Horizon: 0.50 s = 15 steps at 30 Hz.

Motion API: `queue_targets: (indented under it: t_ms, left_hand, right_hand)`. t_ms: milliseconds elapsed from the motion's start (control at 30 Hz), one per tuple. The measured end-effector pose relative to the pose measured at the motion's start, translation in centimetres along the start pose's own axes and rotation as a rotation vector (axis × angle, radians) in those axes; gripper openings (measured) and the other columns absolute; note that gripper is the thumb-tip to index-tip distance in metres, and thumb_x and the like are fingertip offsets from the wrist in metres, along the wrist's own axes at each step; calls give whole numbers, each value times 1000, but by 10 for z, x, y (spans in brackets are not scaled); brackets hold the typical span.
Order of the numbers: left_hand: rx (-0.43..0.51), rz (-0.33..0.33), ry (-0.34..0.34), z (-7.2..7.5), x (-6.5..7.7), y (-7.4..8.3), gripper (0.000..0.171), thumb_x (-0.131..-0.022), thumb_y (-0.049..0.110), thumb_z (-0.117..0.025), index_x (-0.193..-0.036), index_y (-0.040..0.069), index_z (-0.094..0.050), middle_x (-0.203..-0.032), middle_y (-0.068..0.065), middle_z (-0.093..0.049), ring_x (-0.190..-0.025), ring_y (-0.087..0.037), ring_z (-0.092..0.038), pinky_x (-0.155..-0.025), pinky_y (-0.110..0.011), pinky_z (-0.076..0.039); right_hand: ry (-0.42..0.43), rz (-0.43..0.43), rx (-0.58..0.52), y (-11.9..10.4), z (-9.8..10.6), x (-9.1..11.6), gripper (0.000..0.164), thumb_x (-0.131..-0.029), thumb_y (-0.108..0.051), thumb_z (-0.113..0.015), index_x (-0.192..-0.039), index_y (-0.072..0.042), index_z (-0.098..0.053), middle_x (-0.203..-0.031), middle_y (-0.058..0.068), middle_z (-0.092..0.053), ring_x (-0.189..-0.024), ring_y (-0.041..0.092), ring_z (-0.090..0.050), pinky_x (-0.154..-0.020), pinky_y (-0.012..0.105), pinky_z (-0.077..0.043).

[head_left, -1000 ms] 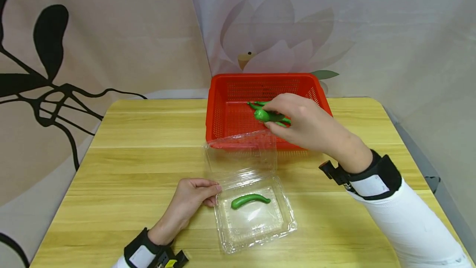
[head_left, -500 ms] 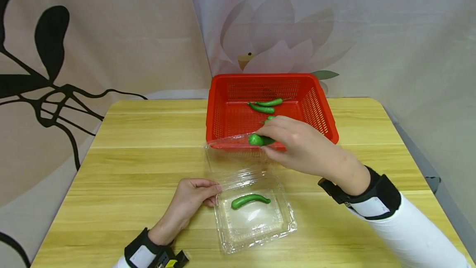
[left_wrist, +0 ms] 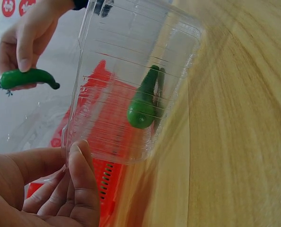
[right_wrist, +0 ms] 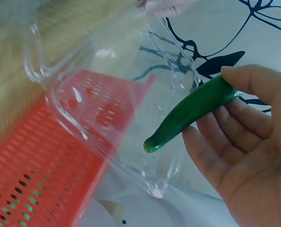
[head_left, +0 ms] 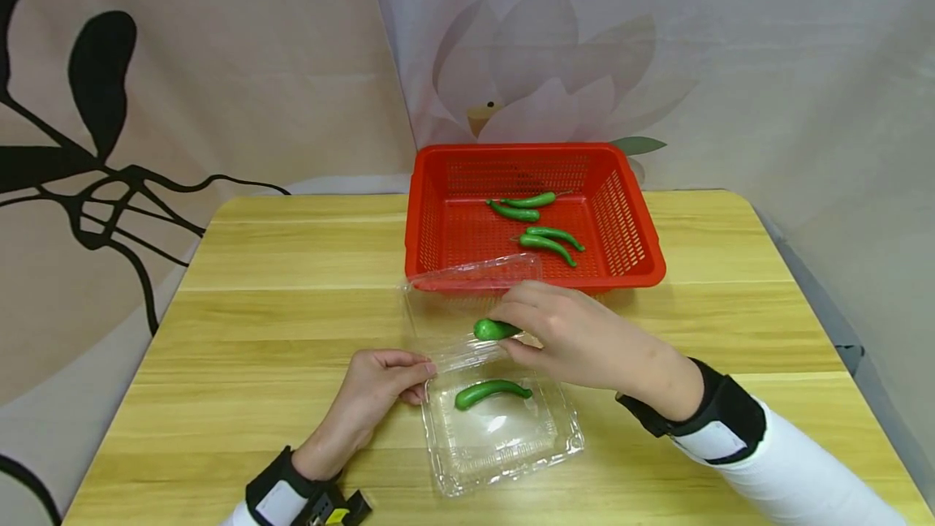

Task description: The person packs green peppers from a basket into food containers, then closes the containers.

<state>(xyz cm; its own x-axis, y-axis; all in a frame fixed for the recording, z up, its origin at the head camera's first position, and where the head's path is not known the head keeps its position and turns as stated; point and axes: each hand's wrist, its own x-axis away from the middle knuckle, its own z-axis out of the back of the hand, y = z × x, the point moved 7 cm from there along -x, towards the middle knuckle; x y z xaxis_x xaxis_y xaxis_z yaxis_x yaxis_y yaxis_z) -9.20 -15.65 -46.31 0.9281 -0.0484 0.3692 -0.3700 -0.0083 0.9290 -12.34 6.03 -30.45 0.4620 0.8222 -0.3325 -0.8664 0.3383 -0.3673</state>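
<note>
My right hand (head_left: 566, 335) pinches a green chili pepper (right_wrist: 192, 111) between thumb and fingers, above the hinge area of a clear plastic clamshell box (head_left: 504, 457). The box lies unfolded on the table, its lid (head_left: 445, 315) tilted up toward the back. Inside its base lies another green chili pepper (head_left: 491, 393), curved and shiny. My left hand (head_left: 376, 388) pinches the box's left edge near the hinge; in the left wrist view the thumb and fingers grip the clear rim. Behind the lid, a red plastic basket (head_left: 431, 226) holds several green chili peppers (head_left: 536, 200).
The wooden table (head_left: 277, 315) spreads out on both sides of the box. A printed cloth backdrop (head_left: 292, 63) hangs behind the basket, and the raised lid stands against the basket's front edge.
My right hand has come out of the basket with a chili pepper, moving toward me until it is over the box. The left hand and the box have stayed in place.
</note>
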Motion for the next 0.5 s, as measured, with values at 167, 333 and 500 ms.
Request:
queue_targets:
  t_ms: [167,333,500]
  left_hand:
    - [0,1,3,0,0,0,22,-91,1,-80,-106,-14,-74,-81,-15,-74,-62,-15,-69,-61,-26,-62]
    - [-5,1,9,-1,0,0,21,-91,1,-80,-105,-14,-74,-79,-15,-74,-62,-15,-68,-61,-26,-61]
    - [-2,-5,18,0,-1,-2,20,-90,0,-79,-103,-14,-75,-79,-17,-73,-61,-14,-67,-60,-26,-61]
  right_hand:
    - [-36,-17,-16,0,-14,4,24,-92,-10,-82,-114,-8,-73,-105,-2,-69,-96,11,-63,-85,25,-57]
    - [-55,-8,-2,0,-25,6,21,-92,-11,-81,-112,-8,-73,-103,-3,-69,-93,9,-63,-84,24,-57]
    - [-75,7,37,-2,-36,7,19,-92,-12,-82,-109,-9,-74,-100,-4,-68,-90,8,-63,-82,22,-57]
